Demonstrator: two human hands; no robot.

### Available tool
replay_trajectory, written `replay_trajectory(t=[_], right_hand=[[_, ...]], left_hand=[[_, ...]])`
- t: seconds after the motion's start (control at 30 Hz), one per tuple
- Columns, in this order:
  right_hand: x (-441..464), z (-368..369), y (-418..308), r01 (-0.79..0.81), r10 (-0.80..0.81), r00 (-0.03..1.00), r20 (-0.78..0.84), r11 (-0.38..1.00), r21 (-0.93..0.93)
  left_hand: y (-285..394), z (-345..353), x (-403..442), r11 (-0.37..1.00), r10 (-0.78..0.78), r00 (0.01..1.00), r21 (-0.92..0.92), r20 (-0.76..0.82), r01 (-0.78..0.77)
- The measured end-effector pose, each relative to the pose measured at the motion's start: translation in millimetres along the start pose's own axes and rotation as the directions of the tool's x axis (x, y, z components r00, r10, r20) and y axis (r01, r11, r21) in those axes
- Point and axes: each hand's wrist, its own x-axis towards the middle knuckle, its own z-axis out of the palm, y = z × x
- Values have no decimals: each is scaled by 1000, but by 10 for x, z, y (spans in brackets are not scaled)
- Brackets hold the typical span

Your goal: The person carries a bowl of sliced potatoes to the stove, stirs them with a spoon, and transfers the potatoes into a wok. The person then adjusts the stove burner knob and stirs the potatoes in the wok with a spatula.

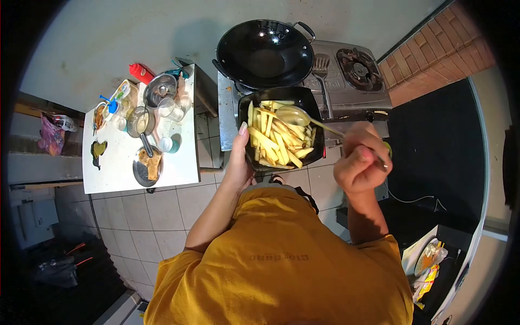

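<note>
My left hand [238,157] grips the left side of a black square bowl [317,108], thumb on the rim and fingers hidden underneath. Raw potato strips [276,141] fill the bowl, some of them with brownish seasoning or sauce. In my right hand [362,160], the fingers are closed around the handle of a metal spoon [294,116]. The spoon's head rests on the potato strips near the bowl's upper right. Just beyond the bowl, a large black wok [265,54] sits on the stove.
A slotted spatula [322,67] lies on the stove [352,97] beside a bare burner [358,69]. To the left, a white table [116,173] carries a strainer [141,122], a metal bowl [161,89], a red bottle [141,73] and plastic cups. A brick ledge [433,54] borders the right.
</note>
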Motion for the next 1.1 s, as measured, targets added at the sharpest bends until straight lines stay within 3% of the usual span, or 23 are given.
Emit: replay_trajectory(t=[0.07, 0.13, 0.33, 0.4, 0.5, 0.63, 0.73, 0.77, 0.83, 0.87, 0.93, 1.03, 1.1], right_hand=[[3, -38, 35, -2, 4, 999, -46, 999, 40], [31, -62, 88, -6, 2, 997, -76, 999, -53], [-37, 9, 177, -127, 130, 992, 1, 966, -225], [-64, 45, 205, -345, 336, 939, -77, 909, -235], [-99, 66, 262, -389, 352, 914, -200, 902, -190], [-8, 17, 81, -358, 348, 900, -263, 934, 9], [-27, -57, 50, -351, 379, 899, -219, 923, 157], [-44, -59, 45, -351, 379, 899, -219, 923, 156], [-85, -33, 39, -330, 326, 944, -56, 941, -77], [-78, -9, 35, -330, 326, 944, -56, 941, -76], [-46, 44, 36, -196, 191, 981, -47, 967, -166], [-61, 27, 47, -196, 192, 981, -41, 971, -141], [-69, 24, 23, -167, 164, 986, -30, 974, -152]], left_hand=[[13, 15, -18, 1000, 1, 1000, 9, 1, -1], [12, 30, -33, 1000, -2, 1000, 18, 8, 2], [3, 74, -26, 1000, 6, 1000, -4, -14, -6], [-5, 77, -9, 999, 41, 997, 34, -64, -39], [24, 86, -21, 1000, 3, 999, 7, -41, -3], [15, 79, -34, 1000, 12, 1000, 9, -21, -12], [-27, 51, 2, 998, 30, 999, 47, -43, -28], [-25, 66, -2, 998, 48, 998, 44, -33, -47], [-11, 99, -28, 997, 66, 997, 43, -26, -65], [4, 119, -47, 998, 57, 997, 41, -42, -55], [14, 118, -51, 998, 53, 997, 36, -62, -51], [-13, 76, -55, 996, 74, 997, 50, -24, -72], [-16, 55, -61, 1000, 2, 999, 4, -39, -1]])
